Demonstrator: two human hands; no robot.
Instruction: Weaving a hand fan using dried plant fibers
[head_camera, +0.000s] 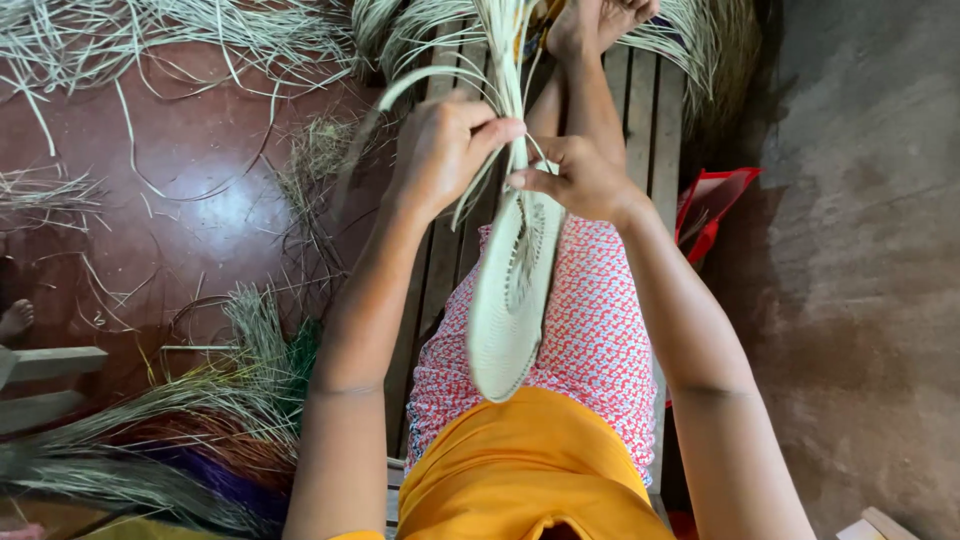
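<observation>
Both hands, left hand (440, 150) and right hand (575, 175), pinch palm strands (505, 60) above a slatted bench (640, 100); red floor (190, 190).

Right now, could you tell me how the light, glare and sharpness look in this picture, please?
Head view: soft daylight, with a pale glare patch on the red floor; the woven piece and both the left hand and right hand are sharp; the wall at right lies in shadow; edges bend slightly.

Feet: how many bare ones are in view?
2: one foot at the top, beyond the woven piece; another foot at the left edge. Others may be hidden.
</observation>
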